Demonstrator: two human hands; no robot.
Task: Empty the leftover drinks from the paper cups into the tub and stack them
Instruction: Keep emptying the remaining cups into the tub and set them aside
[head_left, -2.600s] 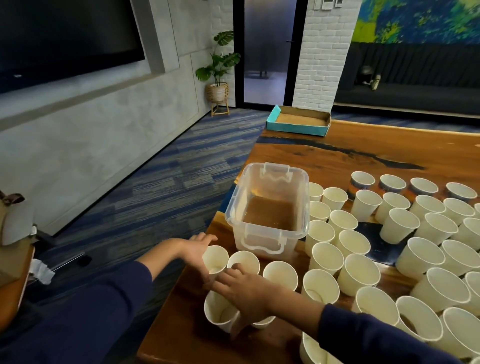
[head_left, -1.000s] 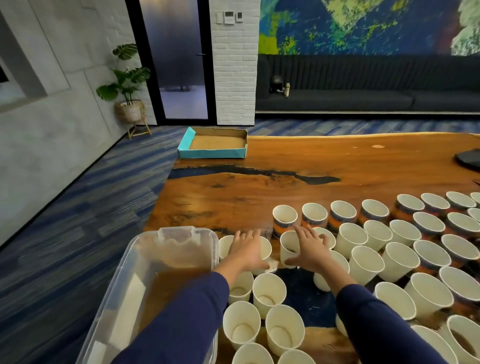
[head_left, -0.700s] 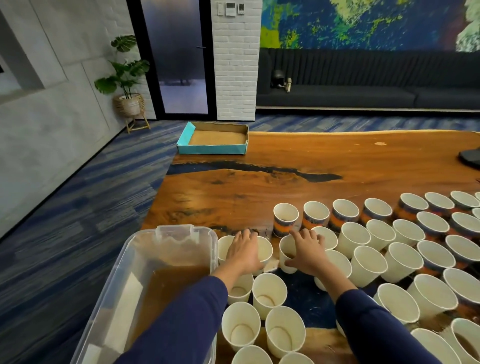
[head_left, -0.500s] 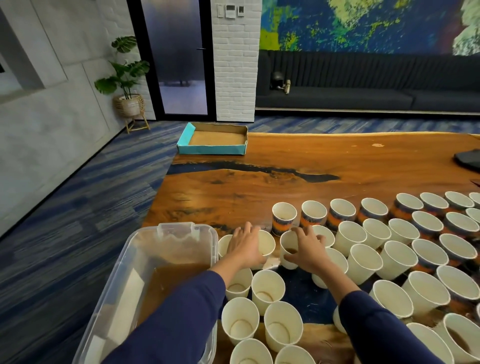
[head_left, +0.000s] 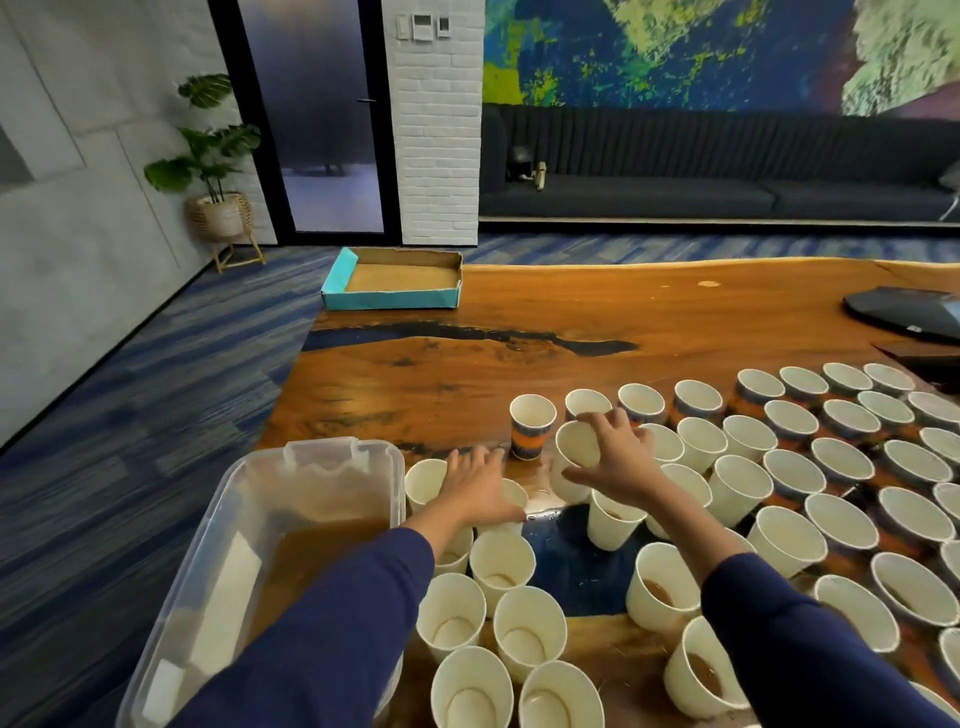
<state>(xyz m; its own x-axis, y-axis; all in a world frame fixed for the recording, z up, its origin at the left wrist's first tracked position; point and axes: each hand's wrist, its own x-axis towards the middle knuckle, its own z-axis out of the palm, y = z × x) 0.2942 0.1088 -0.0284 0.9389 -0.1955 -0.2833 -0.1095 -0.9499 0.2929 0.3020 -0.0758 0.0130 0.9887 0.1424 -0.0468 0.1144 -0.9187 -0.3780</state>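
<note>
- Dozens of paper cups stand open-mouthed on my table, packed across its right and near side; several to the right hold a brown residue.
- One cup, tilted with its mouth toward me, sits in my right hand; fingers curl over its rim and side, the thumb below. It looks lifted clear of its neighbours, though I cannot tell for certain.
- My left hand lies over a cup just right of the tub, fingers fairly straight and spread forward; I cannot tell whether it grasps or only rests.
- Tub: clear plastic, at the table's near left corner, brown liquid pooled in its bottom, just beside the left-hand cups.
- One printed cup, orange and blue bands, stands upright just left of the held cup.
- Handling, my judgement: thin paper walls, very light, easily crushed; a soft hold around the upper wall below the rim suits best. Partly filled cups will slosh if tipped early. Damp walls may be limp and slick.
- Surface: glossy wood with dark blue resin inlay, wet-looking near my hands, probably slippery.
- Box, shallow, teal-edged, at the far left corner.
- Room: blue striped carpet, potted plant, glass door, white brick column, dark sofa beneath a bright mural.
</note>
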